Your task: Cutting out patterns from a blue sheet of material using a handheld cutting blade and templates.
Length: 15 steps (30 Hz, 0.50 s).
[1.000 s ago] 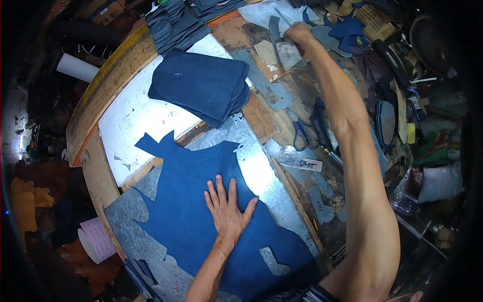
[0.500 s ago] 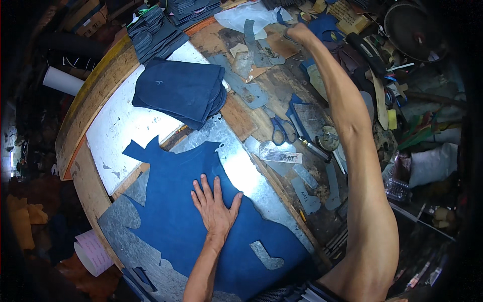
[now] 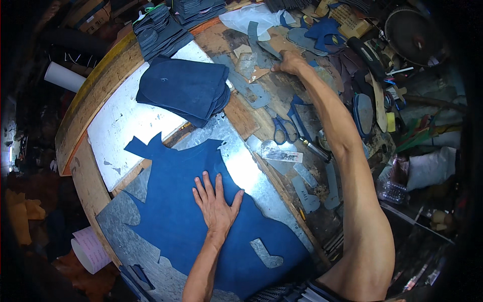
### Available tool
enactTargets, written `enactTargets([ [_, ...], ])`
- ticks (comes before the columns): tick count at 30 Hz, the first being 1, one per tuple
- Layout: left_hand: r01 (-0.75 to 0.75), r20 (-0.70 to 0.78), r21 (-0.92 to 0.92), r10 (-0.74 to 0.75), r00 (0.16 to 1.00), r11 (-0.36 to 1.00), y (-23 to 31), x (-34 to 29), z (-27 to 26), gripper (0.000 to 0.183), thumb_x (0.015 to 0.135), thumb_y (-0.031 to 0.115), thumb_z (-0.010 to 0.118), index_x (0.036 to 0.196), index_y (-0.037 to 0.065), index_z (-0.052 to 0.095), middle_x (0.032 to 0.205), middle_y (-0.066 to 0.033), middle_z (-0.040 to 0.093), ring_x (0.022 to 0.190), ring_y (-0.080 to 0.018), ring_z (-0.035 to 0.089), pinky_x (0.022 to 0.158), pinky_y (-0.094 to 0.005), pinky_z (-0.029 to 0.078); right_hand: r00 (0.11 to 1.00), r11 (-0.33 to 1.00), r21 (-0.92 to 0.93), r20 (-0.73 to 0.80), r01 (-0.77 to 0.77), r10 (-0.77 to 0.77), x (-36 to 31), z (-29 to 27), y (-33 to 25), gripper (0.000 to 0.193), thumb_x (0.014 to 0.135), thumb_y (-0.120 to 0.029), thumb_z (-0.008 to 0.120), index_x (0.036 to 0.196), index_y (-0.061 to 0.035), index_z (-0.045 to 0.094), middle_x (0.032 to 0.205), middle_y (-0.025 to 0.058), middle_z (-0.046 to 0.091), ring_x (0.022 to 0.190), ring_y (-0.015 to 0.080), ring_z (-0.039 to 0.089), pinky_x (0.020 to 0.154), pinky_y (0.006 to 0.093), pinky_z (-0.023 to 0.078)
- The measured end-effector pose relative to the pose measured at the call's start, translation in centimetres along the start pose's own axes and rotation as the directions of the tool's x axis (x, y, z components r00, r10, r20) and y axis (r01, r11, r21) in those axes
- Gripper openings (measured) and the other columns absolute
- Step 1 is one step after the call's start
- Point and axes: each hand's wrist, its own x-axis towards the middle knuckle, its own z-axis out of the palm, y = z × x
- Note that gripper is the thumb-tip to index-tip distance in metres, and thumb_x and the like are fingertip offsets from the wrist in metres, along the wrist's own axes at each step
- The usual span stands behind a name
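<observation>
Head view, left fingers [image 3: 209, 186] spread on blue sheet [image 3: 176, 201], right fingers [image 3: 283, 66] at grey strip [image 3: 270, 49], grip unclear

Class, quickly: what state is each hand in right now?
Left hand: open, spread flat on the blue sheet.
Right hand: at a grey piece; whether it is holding it cannot be told.

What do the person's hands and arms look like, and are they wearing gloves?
No gloves! The left hand is bare, with no ring or watch showing. The right hand has no glove either, but is too small for details. No sleeve shows on the left forearm or the right arm.
</observation>
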Motion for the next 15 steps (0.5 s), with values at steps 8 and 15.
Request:
enactTargets([
  [8, -0.002, -0.003, 0.005, 0.002, 1.000, 1.000, 0.0, 0.3, 0.0, 0.079, 0.087, 0.056, 0.063, 0.144, 0.004, 0.044, 0.158, -0.0229, 0.022, 0.148, -0.0429, 0.012, 0.119, -0.0566, 0.007, 0.996, 0.990, 0.141, -0.093, -0.004, 0.017, -1.7, -1.1, 0.0, 0.059, 0.085, -0.041, 0.067, 0.121, 0.0049, 0.062, 0.124, 0.0283, 0.061, 0.120, 0.0410, 0.057, 0.101, 0.0441, 0.045],
  [15, -0.043, -0.087, -0.006, 0.043, 0.995, 0.999, -0.6, -0.2, -0.2, 0.078, 0.088, 0.055, 0.063, 0.144, 0.004, 0.044, 0.158, -0.0232, 0.023, 0.147, -0.0435, 0.013, 0.119, -0.0563, 0.008, 0.950, 0.614, 0.786, -0.131, -0.073, 0.282, -7.9, -4.0, -1.9, 0.037, 0.090, -0.029, 0.060, 0.101, 0.0062, 0.068, 0.091, 0.0142, 0.068, 0.082, 0.0252, 0.063, 0.072, 0.0405, 0.048],
])
